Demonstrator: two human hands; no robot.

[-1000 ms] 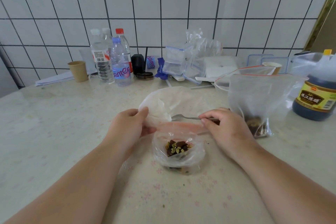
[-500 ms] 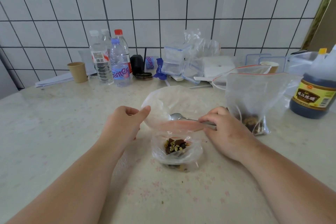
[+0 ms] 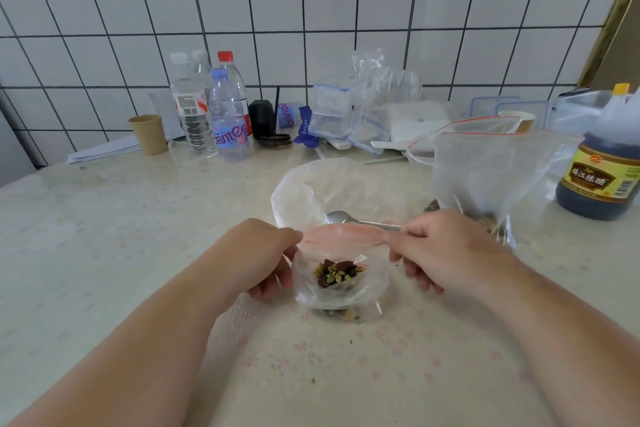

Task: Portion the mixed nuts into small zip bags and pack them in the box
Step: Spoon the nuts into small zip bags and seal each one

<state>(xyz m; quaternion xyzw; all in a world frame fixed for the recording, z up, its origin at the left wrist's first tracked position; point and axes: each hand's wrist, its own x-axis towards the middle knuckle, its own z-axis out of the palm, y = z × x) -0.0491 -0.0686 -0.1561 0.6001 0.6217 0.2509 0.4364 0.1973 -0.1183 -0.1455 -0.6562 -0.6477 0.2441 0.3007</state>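
A small clear zip bag (image 3: 341, 291) with a red seal strip stands on the table in front of me, holding a little heap of mixed nuts (image 3: 337, 273). My left hand (image 3: 258, 255) pinches the left end of its top edge. My right hand (image 3: 446, 248) pinches the right end and also holds the handle of a metal spoon (image 3: 360, 220), whose bowl points left over a white plastic sheet (image 3: 332, 191). A large clear zip bag (image 3: 491, 177) with nuts at its bottom stands to the right.
Along the tiled wall stand a paper cup (image 3: 148, 133), water bottles (image 3: 227, 121), a black holder (image 3: 262, 118), a pile of empty zip bags (image 3: 346, 111) and clear lidded boxes (image 3: 575, 106). A dark vinegar jug (image 3: 602, 170) is at far right. Papers (image 3: 104, 151) lie at left.
My left hand has shifted from the white sheet down to the small bag's top edge. Both hands now pinch the seal strip's ends, pulled out flat between them.
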